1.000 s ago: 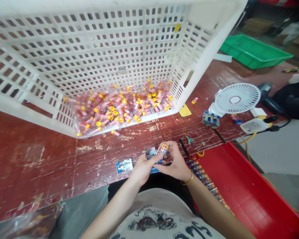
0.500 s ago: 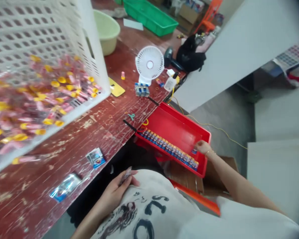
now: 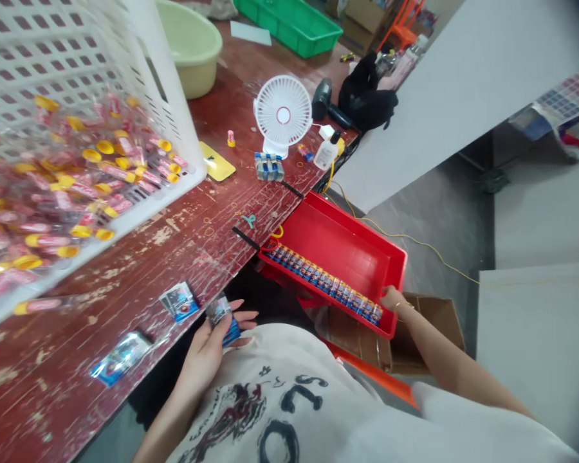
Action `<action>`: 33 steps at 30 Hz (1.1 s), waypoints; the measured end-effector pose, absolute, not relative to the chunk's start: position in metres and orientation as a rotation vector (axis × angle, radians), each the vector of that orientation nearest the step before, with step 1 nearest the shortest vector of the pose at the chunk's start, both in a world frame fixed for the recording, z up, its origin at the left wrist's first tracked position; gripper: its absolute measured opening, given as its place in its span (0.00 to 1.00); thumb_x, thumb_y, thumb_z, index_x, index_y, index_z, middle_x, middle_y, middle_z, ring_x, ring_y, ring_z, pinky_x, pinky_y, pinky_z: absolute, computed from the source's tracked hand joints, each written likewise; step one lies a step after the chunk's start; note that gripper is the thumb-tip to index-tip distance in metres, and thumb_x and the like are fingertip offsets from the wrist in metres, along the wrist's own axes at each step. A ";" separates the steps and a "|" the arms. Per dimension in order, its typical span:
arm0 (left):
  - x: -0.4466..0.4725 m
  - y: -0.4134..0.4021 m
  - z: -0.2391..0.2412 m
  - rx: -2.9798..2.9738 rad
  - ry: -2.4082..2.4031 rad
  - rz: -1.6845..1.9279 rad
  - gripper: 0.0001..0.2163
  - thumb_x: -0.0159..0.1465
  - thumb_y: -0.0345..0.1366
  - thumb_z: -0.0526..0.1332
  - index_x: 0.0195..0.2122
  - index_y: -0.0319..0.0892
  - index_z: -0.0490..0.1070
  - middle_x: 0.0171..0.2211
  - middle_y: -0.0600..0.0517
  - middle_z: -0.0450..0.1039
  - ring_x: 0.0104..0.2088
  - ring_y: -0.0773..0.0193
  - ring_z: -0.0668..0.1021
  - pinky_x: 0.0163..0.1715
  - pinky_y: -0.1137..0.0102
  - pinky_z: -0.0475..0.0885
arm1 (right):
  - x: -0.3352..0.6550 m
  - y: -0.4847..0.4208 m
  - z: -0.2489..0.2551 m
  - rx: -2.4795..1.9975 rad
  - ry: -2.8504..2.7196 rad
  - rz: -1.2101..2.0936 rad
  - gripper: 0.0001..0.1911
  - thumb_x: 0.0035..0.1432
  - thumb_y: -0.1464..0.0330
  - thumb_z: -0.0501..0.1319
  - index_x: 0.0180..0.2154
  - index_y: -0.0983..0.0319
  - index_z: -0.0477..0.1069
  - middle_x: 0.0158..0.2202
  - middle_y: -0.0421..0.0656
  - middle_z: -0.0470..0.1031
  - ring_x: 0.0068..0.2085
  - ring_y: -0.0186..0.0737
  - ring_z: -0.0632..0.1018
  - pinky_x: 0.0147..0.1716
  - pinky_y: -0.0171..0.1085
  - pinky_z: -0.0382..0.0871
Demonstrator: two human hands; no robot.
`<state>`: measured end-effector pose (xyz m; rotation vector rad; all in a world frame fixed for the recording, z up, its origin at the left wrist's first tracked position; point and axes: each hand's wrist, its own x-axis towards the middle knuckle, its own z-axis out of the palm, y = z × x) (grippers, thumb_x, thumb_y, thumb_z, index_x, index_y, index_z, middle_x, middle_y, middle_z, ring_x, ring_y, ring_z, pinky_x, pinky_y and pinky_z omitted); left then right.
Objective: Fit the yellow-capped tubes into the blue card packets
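Note:
My left hand (image 3: 211, 344) is near my chest at the table's front edge, fingers wrapped round a small stack of blue and silver packets (image 3: 223, 316). My right hand (image 3: 392, 298) reaches down to the near right corner of a red tray (image 3: 347, 244), at the end of a row of small blue-labelled items (image 3: 323, 280) lined along the tray's near wall. Its fingers are curled at the row's end; whether they hold anything is hidden. A white slatted crate (image 3: 139, 71) on the left holds a pile of pink tubes with yellow caps (image 3: 72, 186).
On the worn red table (image 3: 183, 238) lie two loose packets (image 3: 178, 301) (image 3: 120, 357), a yellow card (image 3: 217, 164), a white fan (image 3: 282, 116), a bundle of blue items (image 3: 269, 167), a pale green bowl (image 3: 193, 45) and a green tray (image 3: 294, 22). A cardboard box (image 3: 429, 321) stands under the red tray.
The view has swung right from the crate to the red tray. My hands have parted: the right went down to the tray, the left rose slightly toward the table edge with the packets.

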<state>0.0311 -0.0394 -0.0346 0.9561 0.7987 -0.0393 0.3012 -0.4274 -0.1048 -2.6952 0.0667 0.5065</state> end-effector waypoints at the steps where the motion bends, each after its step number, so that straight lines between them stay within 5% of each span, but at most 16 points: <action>1: 0.031 -0.039 -0.031 0.941 0.785 -0.053 0.23 0.61 0.47 0.59 0.53 0.40 0.65 0.47 0.41 0.76 0.43 0.52 0.79 0.36 0.61 0.76 | 0.306 -0.413 -0.098 -2.687 -0.002 0.465 0.09 0.59 0.68 0.60 0.41 0.67 0.70 0.39 0.46 0.73 0.37 0.38 0.75 0.39 0.41 0.72; 7: 0.033 -0.032 -0.008 0.876 0.696 -0.143 0.20 0.60 0.44 0.62 0.48 0.36 0.70 0.45 0.37 0.77 0.43 0.49 0.80 0.30 0.67 0.76 | 0.273 -0.212 -0.028 -2.102 -0.964 0.404 0.10 0.58 0.66 0.58 0.42 0.60 0.71 0.40 0.45 0.75 0.40 0.41 0.77 0.45 0.41 0.71; 10: 0.030 -0.024 -0.004 0.891 0.710 -0.092 0.18 0.59 0.44 0.64 0.44 0.36 0.73 0.40 0.39 0.79 0.40 0.50 0.81 0.29 0.68 0.75 | 0.224 -0.118 0.013 -1.651 -1.485 0.597 0.20 0.61 0.67 0.55 0.55 0.59 0.64 0.54 0.49 0.70 0.55 0.44 0.70 0.56 0.45 0.64; 13: 0.024 -0.012 -0.004 0.883 0.777 0.051 0.18 0.56 0.44 0.66 0.43 0.36 0.75 0.39 0.41 0.79 0.39 0.51 0.81 0.29 0.67 0.76 | 0.193 -0.069 0.028 -1.418 -1.804 0.919 0.21 0.62 0.67 0.54 0.56 0.61 0.63 0.55 0.50 0.69 0.57 0.45 0.70 0.57 0.46 0.64; 19: 0.008 0.018 -0.009 0.756 0.879 0.263 0.17 0.49 0.40 0.72 0.36 0.35 0.76 0.36 0.42 0.79 0.34 0.57 0.81 0.32 0.67 0.77 | 0.200 -0.001 0.003 -1.519 -1.517 1.012 0.15 0.60 0.62 0.56 0.48 0.59 0.66 0.42 0.44 0.76 0.39 0.37 0.79 0.39 0.36 0.76; 23: 0.003 0.030 -0.003 0.737 0.937 0.333 0.16 0.46 0.39 0.73 0.33 0.34 0.77 0.35 0.42 0.79 0.33 0.59 0.80 0.31 0.68 0.77 | 0.222 0.086 -0.017 -1.794 -1.343 0.655 0.12 0.61 0.66 0.52 0.45 0.64 0.64 0.43 0.52 0.73 0.45 0.46 0.75 0.48 0.48 0.69; 28: 0.005 0.036 0.010 0.698 0.960 0.391 0.18 0.52 0.44 0.70 0.36 0.34 0.77 0.37 0.40 0.79 0.34 0.58 0.80 0.32 0.68 0.77 | 0.223 0.154 -0.035 -1.979 -1.275 0.435 0.15 0.49 0.80 0.56 0.42 0.68 0.66 0.51 0.60 0.66 0.57 0.55 0.64 0.58 0.53 0.53; 33: 0.006 0.040 0.004 0.680 0.918 0.443 0.17 0.50 0.41 0.71 0.34 0.33 0.77 0.38 0.38 0.79 0.35 0.57 0.81 0.35 0.66 0.77 | 0.224 0.135 -0.045 -2.063 -1.187 0.575 0.26 0.44 0.81 0.60 0.48 0.66 0.63 0.47 0.56 0.70 0.53 0.54 0.70 0.54 0.50 0.62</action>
